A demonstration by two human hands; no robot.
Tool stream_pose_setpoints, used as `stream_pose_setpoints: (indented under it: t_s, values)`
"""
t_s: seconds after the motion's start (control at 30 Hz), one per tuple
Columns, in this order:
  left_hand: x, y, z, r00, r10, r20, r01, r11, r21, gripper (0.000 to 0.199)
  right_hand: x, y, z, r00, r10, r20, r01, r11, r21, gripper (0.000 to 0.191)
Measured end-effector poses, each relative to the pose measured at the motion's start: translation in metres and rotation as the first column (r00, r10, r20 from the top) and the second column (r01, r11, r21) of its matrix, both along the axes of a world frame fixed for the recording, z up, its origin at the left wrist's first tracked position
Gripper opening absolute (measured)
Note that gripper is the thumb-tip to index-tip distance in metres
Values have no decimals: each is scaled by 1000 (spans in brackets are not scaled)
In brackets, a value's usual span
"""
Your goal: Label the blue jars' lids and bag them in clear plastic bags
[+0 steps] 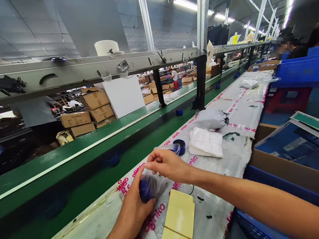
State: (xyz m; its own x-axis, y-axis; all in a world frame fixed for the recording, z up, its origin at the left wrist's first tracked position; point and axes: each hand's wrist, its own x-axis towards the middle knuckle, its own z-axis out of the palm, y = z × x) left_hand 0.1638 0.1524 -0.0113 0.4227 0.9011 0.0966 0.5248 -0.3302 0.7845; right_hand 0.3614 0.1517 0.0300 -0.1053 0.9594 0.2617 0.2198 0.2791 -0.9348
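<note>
Within the left fingers, a plastic-bagged blue roll

Head view forward along the workbench

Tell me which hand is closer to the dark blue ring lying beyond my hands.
Right. The right hand is just this side of the dark blue ring. The left hand is farther back, closed around a blue item in clear plastic.
</note>
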Motion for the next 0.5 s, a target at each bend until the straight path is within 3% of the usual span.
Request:
stream_pose_setpoints:
  t_s: [0.07, 0.13, 0.23, 0.3, 0.37, 0.43, 0.5]
  values:
    - [0, -2, 2, 999, -20, -36, 19, 1000, -14, 95, 3, 0, 2, 974, -110, 196, 91, 990, 105, 17]
    - [-1, -4, 1, 999, -29, -27, 29, 999, -19, 96, 4, 0, 1, 886, -177, 428, 100, 975, 196, 20]
    - [-4, -4, -6, 999, -38, -20, 38, 999, 37, 95, 0, 0, 1, 731, -31, 682, -36, 996, 84, 34]
    - [-6, 0, -14, 998, -35, -57, 43, 989, 139, 95, -5, 2, 2, 687, 114, 717, -126, 991, -37, 34]
    - [-10, 4, -22, 995, -28, -100, 51, 972, 229, 97, -9, 7, 5, 709, 231, 666, -204, 972, -119, 26]
    - [-13, 9, -28, 991, -36, -130, 71, 960, 273, 101, -11, 11, 8, 742, 291, 604, -256, 955, -147, 19]
    - [-15, 11, -32, 990, -45, -135, 83, 954, 287, 102, -11, 13, 12, 761, 258, 596, -233, 965, -120, 15]
